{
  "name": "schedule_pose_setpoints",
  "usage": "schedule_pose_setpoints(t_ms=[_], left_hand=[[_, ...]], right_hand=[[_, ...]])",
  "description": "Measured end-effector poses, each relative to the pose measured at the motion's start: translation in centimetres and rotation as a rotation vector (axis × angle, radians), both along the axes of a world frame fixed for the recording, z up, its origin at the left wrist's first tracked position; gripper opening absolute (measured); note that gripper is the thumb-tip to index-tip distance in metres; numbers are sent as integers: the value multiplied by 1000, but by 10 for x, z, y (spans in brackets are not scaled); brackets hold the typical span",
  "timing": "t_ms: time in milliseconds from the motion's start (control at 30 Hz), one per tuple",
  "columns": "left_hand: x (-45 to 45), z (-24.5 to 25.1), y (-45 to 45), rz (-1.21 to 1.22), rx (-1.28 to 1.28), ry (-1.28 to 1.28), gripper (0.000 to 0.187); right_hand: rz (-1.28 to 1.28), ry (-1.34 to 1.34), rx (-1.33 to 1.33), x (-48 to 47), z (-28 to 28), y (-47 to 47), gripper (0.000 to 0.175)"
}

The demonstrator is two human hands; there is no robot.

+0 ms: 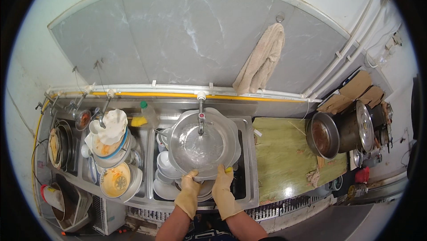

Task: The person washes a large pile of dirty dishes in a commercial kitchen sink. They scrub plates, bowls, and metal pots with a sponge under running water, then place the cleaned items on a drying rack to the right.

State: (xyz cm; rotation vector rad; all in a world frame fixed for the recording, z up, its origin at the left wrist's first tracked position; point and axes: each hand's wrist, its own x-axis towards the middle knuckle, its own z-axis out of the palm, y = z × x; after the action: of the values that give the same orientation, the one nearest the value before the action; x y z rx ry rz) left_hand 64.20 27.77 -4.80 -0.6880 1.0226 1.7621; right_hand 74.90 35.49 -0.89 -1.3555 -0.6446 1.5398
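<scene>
Rubber gloves cover both hands. My left hand (189, 191) grips the near rim of a large round metal basin (176, 154), left of its middle. My right hand (223, 187) holds the same rim further right, with a bit of something yellow beside its fingers. Clear water lies in the basin, under the metal faucet (201, 115); its surface is rippled. Beneath the basin is a larger pale scalloped vessel (235, 134). White bowls (165, 161) and plates lie stacked in the sink, left of and below the basin.
Soiled dishes (115, 177) pile in the left sink, near a green-capped plastic bottle (149, 114). At right, a green board (280, 151) bears a round metal pan (323, 136) and a rag (313, 177). A beige towel (263, 59) hangs on the wall. Dark pans (66, 144) stand far left.
</scene>
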Motion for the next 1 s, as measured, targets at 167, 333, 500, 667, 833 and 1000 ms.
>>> schedule_pose_setpoints(t_ms=[167, 333, 500, 667, 833, 1000], left_hand=[[-40, 36, -26, -136, -77, 272, 67], [-56, 9, -23, -206, -44, 307, 65], [25, 65, -16, -247, -328, 291, 62], [-61, 85, -33, -253, -112, 275, 55], [-14, 93, -62, -372, -388, 499, 74], [-30, 179, -99, -1066, -410, 1739, 88]], right_hand=[[274, -110, -113, 38, 82, 26, 23], [58, -146, -34, 30, 65, 8, 38], [112, -142, -181, 37, 41, 1, 39], [469, -251, -378, 78, 98, 53, 48], [251, -264, -104, 64, 102, 36, 68], [488, -531, -252, 63, 140, 87, 62]])
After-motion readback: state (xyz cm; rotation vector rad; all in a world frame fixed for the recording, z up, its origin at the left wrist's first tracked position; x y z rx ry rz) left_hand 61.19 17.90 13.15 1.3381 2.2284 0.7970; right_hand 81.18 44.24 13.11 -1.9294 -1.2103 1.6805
